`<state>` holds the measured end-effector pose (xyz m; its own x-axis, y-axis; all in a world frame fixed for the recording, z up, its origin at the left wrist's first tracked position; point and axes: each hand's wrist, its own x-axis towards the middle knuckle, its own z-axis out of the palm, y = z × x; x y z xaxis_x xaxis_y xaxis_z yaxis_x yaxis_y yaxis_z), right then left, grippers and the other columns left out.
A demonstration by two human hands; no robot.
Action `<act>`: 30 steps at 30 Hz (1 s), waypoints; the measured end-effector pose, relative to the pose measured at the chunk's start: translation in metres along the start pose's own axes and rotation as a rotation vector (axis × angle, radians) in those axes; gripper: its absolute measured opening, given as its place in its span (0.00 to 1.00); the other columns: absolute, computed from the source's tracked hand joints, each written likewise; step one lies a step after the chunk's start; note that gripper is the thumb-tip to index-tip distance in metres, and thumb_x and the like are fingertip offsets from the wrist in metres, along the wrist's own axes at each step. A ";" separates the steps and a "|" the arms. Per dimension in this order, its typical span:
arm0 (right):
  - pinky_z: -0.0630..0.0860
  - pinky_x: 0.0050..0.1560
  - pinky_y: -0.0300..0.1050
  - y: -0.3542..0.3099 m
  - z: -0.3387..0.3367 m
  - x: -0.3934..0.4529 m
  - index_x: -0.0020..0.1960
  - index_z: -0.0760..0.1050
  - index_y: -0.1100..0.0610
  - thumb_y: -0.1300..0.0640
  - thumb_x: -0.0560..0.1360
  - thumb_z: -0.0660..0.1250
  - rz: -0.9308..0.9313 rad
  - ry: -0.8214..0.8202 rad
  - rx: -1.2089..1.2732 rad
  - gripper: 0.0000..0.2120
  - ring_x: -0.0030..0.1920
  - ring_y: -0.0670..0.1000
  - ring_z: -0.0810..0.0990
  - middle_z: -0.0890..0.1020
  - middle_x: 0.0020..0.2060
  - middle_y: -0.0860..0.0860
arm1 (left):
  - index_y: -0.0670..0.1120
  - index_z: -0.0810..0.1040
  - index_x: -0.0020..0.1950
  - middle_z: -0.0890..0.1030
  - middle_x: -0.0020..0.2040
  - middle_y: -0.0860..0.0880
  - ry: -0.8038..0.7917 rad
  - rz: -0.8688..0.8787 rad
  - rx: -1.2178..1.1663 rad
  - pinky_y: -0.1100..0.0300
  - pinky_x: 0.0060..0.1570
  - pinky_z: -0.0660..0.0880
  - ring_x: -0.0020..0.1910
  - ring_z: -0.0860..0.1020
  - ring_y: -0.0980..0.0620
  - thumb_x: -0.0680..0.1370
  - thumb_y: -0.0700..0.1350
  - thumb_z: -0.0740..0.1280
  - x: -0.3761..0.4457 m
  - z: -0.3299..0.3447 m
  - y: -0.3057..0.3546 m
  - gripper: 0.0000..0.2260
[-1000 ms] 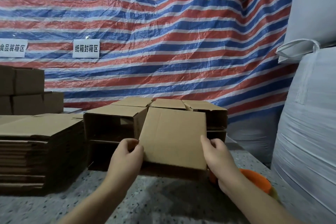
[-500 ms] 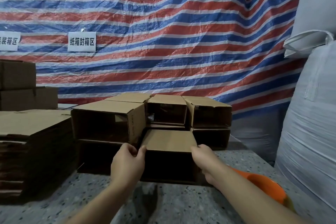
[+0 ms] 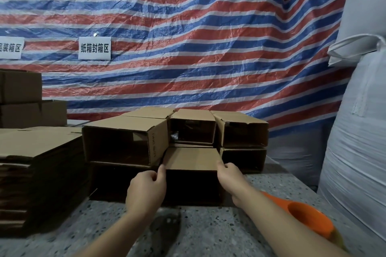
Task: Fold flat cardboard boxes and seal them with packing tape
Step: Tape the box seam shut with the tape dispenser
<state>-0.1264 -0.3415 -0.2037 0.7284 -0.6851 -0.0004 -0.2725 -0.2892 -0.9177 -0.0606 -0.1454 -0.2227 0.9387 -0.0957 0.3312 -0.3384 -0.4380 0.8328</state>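
Both my arms reach forward over the speckled table (image 3: 208, 236). My left hand (image 3: 146, 190) has its fingers curled, thumb up against the left top corner of the cardboard box (image 3: 191, 157) in front of me, pinching that edge. My right hand (image 3: 228, 175) pinches the right top corner of the same box, fingers curled round the edge. The box sits on the table, open side facing me, in the bottom row between the other opened boxes.

Count: five more opened boxes stacked around it, a big one at upper left (image 3: 125, 142), one under it, one behind at top centre (image 3: 193, 129), and two at right, one on the other (image 3: 243, 131). One pile of flat boxes (image 3: 39, 165) at left. Two closed boxes (image 3: 23, 100) behind that pile. One orange tape dispenser (image 3: 309, 219) under my right forearm. Two white signs (image 3: 94, 48) on the striped tarp (image 3: 208, 37). White bulk sacks (image 3: 359, 152) at right, number unclear.
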 end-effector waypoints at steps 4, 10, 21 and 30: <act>0.70 0.47 0.47 -0.004 -0.003 -0.003 0.67 0.69 0.59 0.43 0.84 0.51 -0.004 0.035 0.005 0.22 0.50 0.50 0.75 0.77 0.54 0.53 | 0.48 0.81 0.35 0.81 0.29 0.52 0.024 0.115 0.025 0.52 0.33 0.78 0.27 0.79 0.54 0.82 0.52 0.61 -0.009 -0.015 0.001 0.19; 0.66 0.34 0.45 -0.016 -0.009 -0.013 0.46 0.69 0.57 0.46 0.84 0.52 -0.094 0.164 -0.057 0.17 0.38 0.50 0.74 0.74 0.41 0.51 | 0.54 0.83 0.38 0.83 0.33 0.59 0.046 0.244 -0.103 0.49 0.33 0.82 0.30 0.81 0.53 0.78 0.51 0.69 -0.015 -0.071 0.015 0.09; 0.75 0.42 0.49 -0.069 -0.004 -0.058 0.48 0.71 0.53 0.47 0.83 0.56 -0.294 0.262 -0.056 0.12 0.43 0.50 0.78 0.78 0.47 0.51 | 0.51 0.84 0.35 0.82 0.29 0.56 0.269 0.384 0.184 0.56 0.33 0.77 0.29 0.80 0.56 0.77 0.52 0.70 0.030 -0.219 0.016 0.12; 0.77 0.56 0.54 -0.089 0.024 -0.075 0.53 0.74 0.55 0.46 0.83 0.55 -0.424 0.169 -0.160 0.15 0.52 0.54 0.78 0.77 0.54 0.53 | 0.46 0.82 0.40 0.82 0.36 0.50 0.296 0.358 0.534 0.51 0.33 0.79 0.35 0.80 0.49 0.81 0.50 0.63 0.069 -0.247 -0.027 0.14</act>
<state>-0.1419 -0.2483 -0.1311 0.6873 -0.5799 0.4374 -0.0766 -0.6567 -0.7502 -0.0035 0.0809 -0.1123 0.6928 -0.1018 0.7139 -0.4733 -0.8111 0.3436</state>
